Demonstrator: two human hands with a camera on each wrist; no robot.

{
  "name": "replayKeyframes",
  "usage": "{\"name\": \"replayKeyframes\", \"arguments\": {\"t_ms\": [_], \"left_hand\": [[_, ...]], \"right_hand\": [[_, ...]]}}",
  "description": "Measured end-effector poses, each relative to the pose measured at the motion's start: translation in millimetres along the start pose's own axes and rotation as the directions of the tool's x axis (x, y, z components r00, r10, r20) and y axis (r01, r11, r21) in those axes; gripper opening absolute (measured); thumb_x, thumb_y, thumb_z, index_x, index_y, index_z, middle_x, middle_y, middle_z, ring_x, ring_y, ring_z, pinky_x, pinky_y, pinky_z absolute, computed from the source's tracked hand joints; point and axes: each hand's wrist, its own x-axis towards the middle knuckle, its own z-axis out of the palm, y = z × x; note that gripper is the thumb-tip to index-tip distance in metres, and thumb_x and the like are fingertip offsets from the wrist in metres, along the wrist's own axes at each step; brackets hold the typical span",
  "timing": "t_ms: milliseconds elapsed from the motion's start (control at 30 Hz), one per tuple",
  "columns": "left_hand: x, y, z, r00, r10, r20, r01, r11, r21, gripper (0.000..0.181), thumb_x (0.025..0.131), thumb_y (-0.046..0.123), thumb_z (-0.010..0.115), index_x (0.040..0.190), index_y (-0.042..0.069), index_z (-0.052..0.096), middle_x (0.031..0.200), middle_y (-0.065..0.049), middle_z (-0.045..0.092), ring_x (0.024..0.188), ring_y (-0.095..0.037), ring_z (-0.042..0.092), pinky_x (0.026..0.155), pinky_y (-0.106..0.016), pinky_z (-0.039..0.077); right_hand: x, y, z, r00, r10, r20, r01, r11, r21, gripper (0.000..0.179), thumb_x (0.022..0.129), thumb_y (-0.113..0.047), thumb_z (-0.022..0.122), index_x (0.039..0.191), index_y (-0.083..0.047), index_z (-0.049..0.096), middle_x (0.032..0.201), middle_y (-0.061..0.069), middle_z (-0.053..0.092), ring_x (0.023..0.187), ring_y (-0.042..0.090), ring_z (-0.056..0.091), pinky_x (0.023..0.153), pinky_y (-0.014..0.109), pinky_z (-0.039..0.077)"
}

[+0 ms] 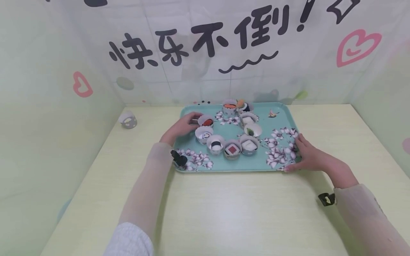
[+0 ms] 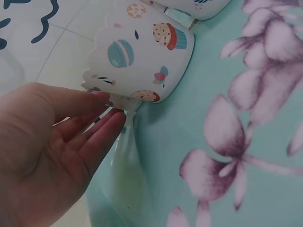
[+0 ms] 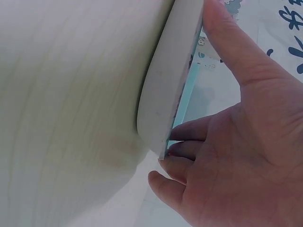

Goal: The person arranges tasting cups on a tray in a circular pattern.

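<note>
My left hand [image 1: 187,124] is at the tray's left side and pinches a paper cup [image 2: 127,102] between thumb and fingertips. That cup is mostly hidden behind a nearer printed cup [image 2: 142,52]. In the head view the hand's fingers are beside a cup with a red-topped piece [image 1: 207,122]. My right hand [image 1: 310,156] grips the front right corner of the turquoise flowered tray [image 1: 230,167], thumb at the front edge and fingers along the right side. Several paper cups with sushi-like pieces form a ring on the tray, among them a white-and-black piece [image 1: 216,145].
A lone paper cup [image 1: 128,120] stands on the pale wooden table [image 1: 224,209], left of the tray. A white printed sheet [image 1: 205,85] hangs behind the table, with pale side walls at left and right.
</note>
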Motion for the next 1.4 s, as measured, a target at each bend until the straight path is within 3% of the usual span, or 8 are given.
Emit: {"name": "replayKeyframes", "arguments": {"t_ms": [133,400,733,1067,1233,1400], "left_hand": [[-3.5,-0.5,-4.2,0.999,-0.018,-0.034,0.017,0.999,-0.037,0.053,0.099,0.01,0.06,0.148,0.01,0.042,0.153,-0.012,0.046,0.142,-0.031,0.045,0.119,-0.047,0.038],[-13.6,-5.1,-16.6,0.995,0.01,-0.097,-0.019,0.996,-0.089,0.054,0.099,0.013,0.062,0.148,0.003,0.041,0.149,-0.017,0.05,0.138,-0.034,0.049,0.115,-0.047,0.043],[-29.4,-17.1,-40.0,0.966,0.003,-0.259,-0.026,0.996,-0.086,0.052,0.098,0.016,0.062,0.145,0.002,0.044,0.145,-0.019,0.054,0.134,-0.035,0.053,0.112,-0.046,0.046],[-51.8,-26.2,-82.2,0.917,-0.024,-0.398,0.001,0.998,-0.059,0.05,0.099,0.022,0.062,0.143,0.004,0.046,0.145,-0.018,0.054,0.136,-0.034,0.051,0.114,-0.049,0.043],[-69.0,-26.8,-101.9,0.878,-0.071,-0.473,0.052,0.997,-0.053,0.053,0.099,0.024,0.061,0.145,0.002,0.044,0.148,-0.019,0.051,0.139,-0.036,0.047,0.115,-0.05,0.041],[-85.9,-33.3,-120.0,0.827,-0.146,-0.543,0.122,0.989,-0.079,0.056,0.099,0.026,0.062,0.146,0.002,0.043,0.15,-0.019,0.049,0.141,-0.037,0.045,0.117,-0.049,0.039]], "right_hand": [[0.4,-0.7,0.0,1.0,-0.004,-0.002,0.004,1.0,-0.005,0.137,0.074,-0.048,0.085,0.149,0.019,-0.009,0.155,0.042,-0.018,0.145,0.059,-0.008,0.116,0.072,0.012],[-0.6,-1.6,-0.5,1.0,-0.004,-0.002,0.004,1.0,-0.004,0.137,0.074,-0.048,0.085,0.149,0.019,-0.009,0.155,0.042,-0.019,0.145,0.06,-0.007,0.116,0.073,0.012],[-2.4,-4.0,-0.9,1.0,-0.008,-0.002,0.008,1.0,0.001,0.136,0.074,-0.047,0.085,0.149,0.02,-0.007,0.154,0.043,-0.018,0.144,0.061,-0.008,0.116,0.073,0.011],[-3.1,-4.5,-1.9,1.0,-0.011,-0.002,0.011,1.0,0.002,0.135,0.074,-0.046,0.085,0.149,0.02,-0.007,0.154,0.044,-0.018,0.143,0.062,-0.007,0.115,0.074,0.011],[-3.7,-5.5,-2.7,1.0,-0.001,-0.002,0.001,1.0,-0.005,0.135,0.074,-0.046,0.085,0.149,0.02,-0.005,0.154,0.044,-0.018,0.143,0.062,-0.007,0.115,0.074,0.011],[-3.7,-6.2,-1.9,1.0,0.003,0.001,-0.003,1.0,-0.005,0.135,0.074,-0.046,0.085,0.148,0.021,-0.005,0.154,0.044,-0.018,0.143,0.061,-0.008,0.115,0.074,0.011]]}}
